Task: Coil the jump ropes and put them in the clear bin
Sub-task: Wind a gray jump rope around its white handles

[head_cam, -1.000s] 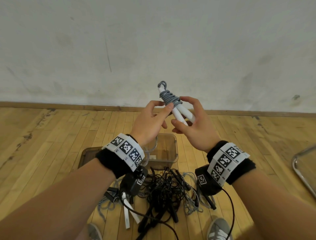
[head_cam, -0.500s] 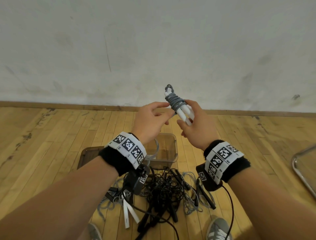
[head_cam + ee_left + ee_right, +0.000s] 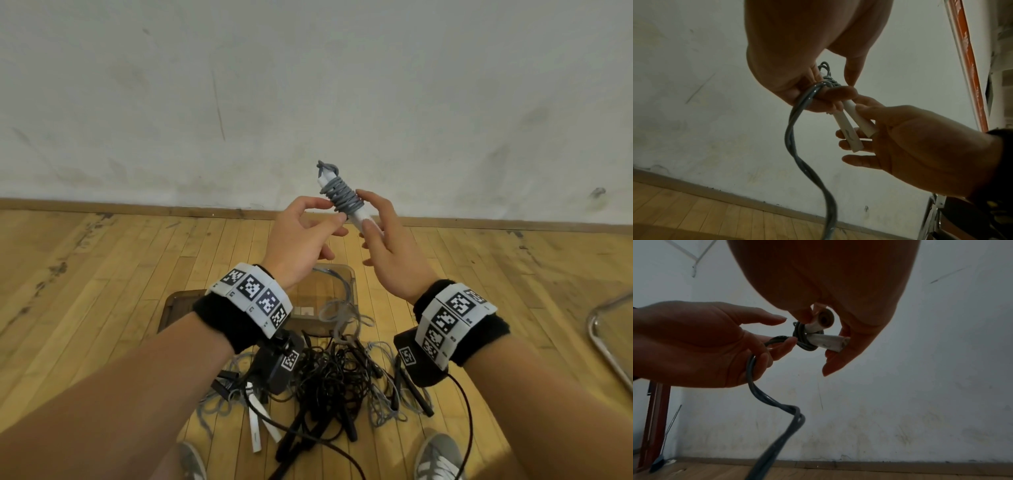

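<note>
My right hand (image 3: pixel 390 246) grips the white handles (image 3: pixel 851 129); my left hand (image 3: pixel 301 240) pinches the grey rope (image 3: pixel 344 197), half-wound. The clear bin (image 3: pixel 349 274) seems nearly empty; the pile (image 3: pixel 329 380) waits.

wall (image 3: pixel 308 85): I see scuffed off-white plaster from 10 to 2 o'clock | baseboard (image 3: pixel 102 205): wood strip under it | floor (image 3: pixel 85 274): worn honey planks | chair frame (image 3: pixel 606 342): metal curve at 3 o'clock | light: flat, dim
</note>
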A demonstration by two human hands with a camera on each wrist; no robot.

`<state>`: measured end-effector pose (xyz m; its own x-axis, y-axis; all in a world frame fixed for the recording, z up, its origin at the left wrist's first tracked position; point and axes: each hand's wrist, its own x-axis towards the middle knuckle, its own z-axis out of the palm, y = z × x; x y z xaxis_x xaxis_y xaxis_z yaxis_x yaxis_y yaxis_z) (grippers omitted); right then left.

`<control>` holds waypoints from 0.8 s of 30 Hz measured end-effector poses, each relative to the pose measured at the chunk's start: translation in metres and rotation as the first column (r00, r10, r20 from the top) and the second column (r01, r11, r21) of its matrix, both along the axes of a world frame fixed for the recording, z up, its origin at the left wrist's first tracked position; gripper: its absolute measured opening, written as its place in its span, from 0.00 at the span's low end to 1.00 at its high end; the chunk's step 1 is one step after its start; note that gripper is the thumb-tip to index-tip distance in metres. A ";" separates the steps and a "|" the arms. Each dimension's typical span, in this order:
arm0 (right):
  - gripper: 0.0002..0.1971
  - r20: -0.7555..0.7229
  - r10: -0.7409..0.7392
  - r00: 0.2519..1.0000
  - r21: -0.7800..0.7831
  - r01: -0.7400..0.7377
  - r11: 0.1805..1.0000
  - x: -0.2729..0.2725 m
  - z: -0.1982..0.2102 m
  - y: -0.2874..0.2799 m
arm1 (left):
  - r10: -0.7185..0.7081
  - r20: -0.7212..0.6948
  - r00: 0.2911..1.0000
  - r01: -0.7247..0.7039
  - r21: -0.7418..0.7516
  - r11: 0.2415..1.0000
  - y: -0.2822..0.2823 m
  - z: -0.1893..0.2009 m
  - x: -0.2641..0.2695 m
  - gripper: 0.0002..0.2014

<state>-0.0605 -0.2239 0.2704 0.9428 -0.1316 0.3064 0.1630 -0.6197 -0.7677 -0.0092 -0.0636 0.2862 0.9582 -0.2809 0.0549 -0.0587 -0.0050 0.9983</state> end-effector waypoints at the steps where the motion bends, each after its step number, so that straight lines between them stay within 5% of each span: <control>1: 0.22 0.002 0.010 1.000 0.019 -0.010 1.000 -0.001 0.000 0.000 | -0.004 -0.007 1.000 0.004 -0.008 1.000 0.000 0.000 -0.001 0.15; 13: 0.37 0.046 -0.039 0.998 0.021 0.039 0.999 -0.002 0.004 0.010 | 0.088 0.007 0.996 -0.088 -0.034 0.996 0.000 0.003 -0.006 0.17; 24: 0.29 -0.084 0.107 0.991 0.280 -0.080 0.957 -0.006 0.014 0.001 | -0.057 0.078 0.995 0.050 0.088 0.995 0.000 0.000 -0.005 0.14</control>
<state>-0.0662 -0.2226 0.2841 0.9784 -0.1076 0.1766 0.1259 -0.3676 -0.9214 -0.0139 -0.0631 0.2857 0.9351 -0.3384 0.1052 -0.1416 -0.0848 0.9863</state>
